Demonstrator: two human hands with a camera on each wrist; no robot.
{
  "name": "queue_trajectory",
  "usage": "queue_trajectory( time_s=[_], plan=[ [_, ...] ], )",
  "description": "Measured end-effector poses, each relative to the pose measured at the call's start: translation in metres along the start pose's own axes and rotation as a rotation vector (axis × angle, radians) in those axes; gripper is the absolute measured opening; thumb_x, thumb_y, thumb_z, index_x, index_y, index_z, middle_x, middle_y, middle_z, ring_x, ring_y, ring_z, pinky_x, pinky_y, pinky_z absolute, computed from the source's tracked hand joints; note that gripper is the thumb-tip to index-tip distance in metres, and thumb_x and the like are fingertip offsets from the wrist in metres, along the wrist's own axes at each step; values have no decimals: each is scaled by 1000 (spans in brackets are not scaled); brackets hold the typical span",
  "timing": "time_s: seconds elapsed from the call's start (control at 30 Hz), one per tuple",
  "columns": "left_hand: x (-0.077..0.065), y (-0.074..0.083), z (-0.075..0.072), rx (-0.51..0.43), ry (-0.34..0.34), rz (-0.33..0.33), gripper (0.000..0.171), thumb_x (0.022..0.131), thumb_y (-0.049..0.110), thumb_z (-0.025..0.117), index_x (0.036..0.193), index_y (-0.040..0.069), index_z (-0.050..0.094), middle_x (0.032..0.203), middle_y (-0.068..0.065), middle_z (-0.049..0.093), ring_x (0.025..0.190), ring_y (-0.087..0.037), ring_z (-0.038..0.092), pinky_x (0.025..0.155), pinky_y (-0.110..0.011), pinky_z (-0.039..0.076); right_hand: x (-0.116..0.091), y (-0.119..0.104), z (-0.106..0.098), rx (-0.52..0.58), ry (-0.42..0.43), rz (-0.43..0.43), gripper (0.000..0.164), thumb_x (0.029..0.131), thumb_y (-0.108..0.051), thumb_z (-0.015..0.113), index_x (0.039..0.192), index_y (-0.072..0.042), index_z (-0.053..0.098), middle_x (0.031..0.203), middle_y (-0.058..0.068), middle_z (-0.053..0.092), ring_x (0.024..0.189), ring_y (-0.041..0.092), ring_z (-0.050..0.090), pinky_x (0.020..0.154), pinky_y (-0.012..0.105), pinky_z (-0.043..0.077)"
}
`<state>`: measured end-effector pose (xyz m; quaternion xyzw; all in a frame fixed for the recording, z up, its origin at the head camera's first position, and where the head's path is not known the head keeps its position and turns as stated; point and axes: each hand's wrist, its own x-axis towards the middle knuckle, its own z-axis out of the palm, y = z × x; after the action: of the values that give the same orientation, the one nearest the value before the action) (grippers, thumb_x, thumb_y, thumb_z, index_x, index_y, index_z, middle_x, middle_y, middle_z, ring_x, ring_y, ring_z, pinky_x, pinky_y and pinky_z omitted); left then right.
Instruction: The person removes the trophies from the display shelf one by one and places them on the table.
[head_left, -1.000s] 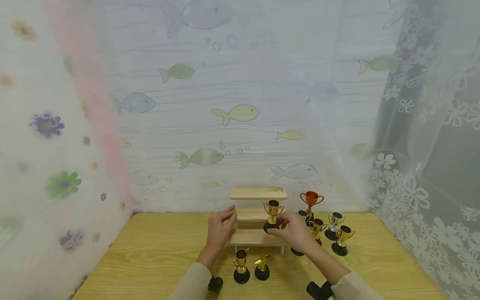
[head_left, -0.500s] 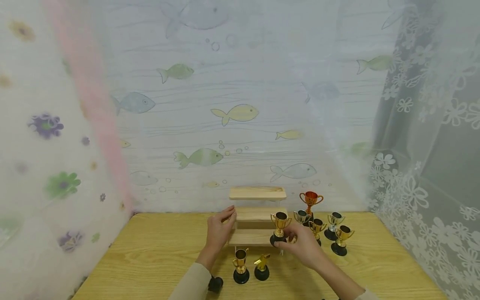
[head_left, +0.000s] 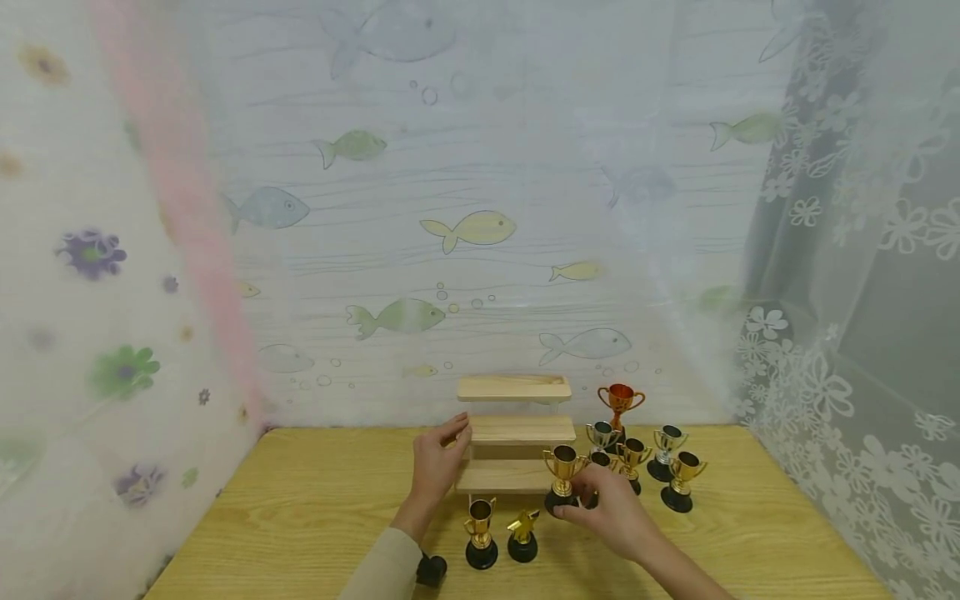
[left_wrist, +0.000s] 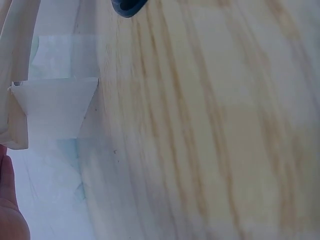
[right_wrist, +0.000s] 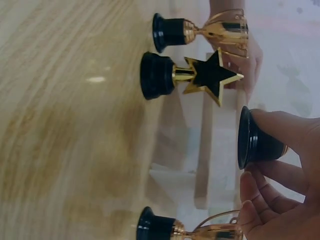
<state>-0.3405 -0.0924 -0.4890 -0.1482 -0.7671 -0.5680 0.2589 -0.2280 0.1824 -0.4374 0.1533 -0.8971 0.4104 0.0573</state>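
My right hand (head_left: 611, 508) pinches a gold trophy cup (head_left: 563, 468) by its black base (right_wrist: 265, 142), thumb on one side and fingers on the other. The cup is upright and overlaps the lower right corner of a small three-tier wooden shelf (head_left: 521, 429). My left hand (head_left: 441, 457) rests at the shelf's left side with fingers fairly straight, holding nothing. In the left wrist view, part of this hand (left_wrist: 11, 215) shows beside a wooden tier end. In front of the shelf stand another gold cup (head_left: 480, 529) and a gold star trophy (head_left: 522, 529).
Several trophies stand right of the shelf: a red cup (head_left: 620, 400) at the back, silver cups (head_left: 669, 442) and gold cups (head_left: 684, 473). A black object (head_left: 431, 570) lies near my left sleeve. A fish-patterned curtain (head_left: 405, 250) hangs behind the table (head_left: 300, 517).
My right hand has brought the gold cup down and slightly right, from in front of the middle tier to below the shelf's right end. My left hand has stayed put.
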Motion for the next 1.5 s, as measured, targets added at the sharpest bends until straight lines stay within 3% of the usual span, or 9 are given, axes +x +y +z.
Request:
queue_trajectory(
  time_s=[0.27, 0.53, 0.77, 1.1, 1.3, 1.5],
  plan=[
    [-1, -2, 0, -23, -2, -7, 25, 98, 9, 70, 118, -4, 75, 126, -19, 70, 115, -32, 69, 96, -42, 57, -6, 11, 11, 15, -13, 21, 26, 78, -25, 89, 90, -11, 70, 85, -3, 59, 78, 16, 53, 64, 25, 44],
    [2, -4, 0, -54, 17, 13, 23, 98, 10, 71, 115, -5, 76, 125, -20, 70, 114, -35, 69, 95, -40, 57, -6, 22, 16, -7, -12, -30, 23, 77, -23, 89, 88, -13, 72, 85, -4, 62, 80, 15, 56, 66, 25, 46],
    [2, -5, -1, -75, 32, 2, 23, 96, 10, 73, 114, -4, 76, 124, -20, 71, 116, -35, 68, 95, -40, 58, -4, 33, 21, 9, -48, -84, 24, 77, -20, 90, 89, -7, 74, 86, -2, 64, 78, 12, 58, 67, 27, 51],
    [1, -3, 1, -70, 16, -61, 23, 96, 12, 72, 115, -1, 77, 126, -13, 71, 120, -29, 67, 98, -41, 56, -6, 45, 27, 80, -109, -58, 26, 76, -15, 90, 91, -1, 73, 86, 0, 66, 76, 11, 60, 64, 25, 51],
    [1, -1, 1, -83, 10, -77, 23, 96, 10, 72, 116, -2, 76, 127, -15, 71, 121, -30, 66, 99, -42, 55, -6, 50, 29, 82, -154, -20, 27, 76, -12, 89, 94, 0, 72, 88, 2, 65, 78, 14, 60, 65, 25, 51],
    [3, -1, 2, -79, 11, -78, 24, 96, 10, 72, 117, -3, 75, 127, -17, 70, 121, -30, 66, 99, -42, 55, -6, 52, 30, 99, -195, 11, 22, 78, -9, 87, 91, -1, 71, 82, 3, 65, 69, 10, 56, 57, 24, 47]
  ],
)
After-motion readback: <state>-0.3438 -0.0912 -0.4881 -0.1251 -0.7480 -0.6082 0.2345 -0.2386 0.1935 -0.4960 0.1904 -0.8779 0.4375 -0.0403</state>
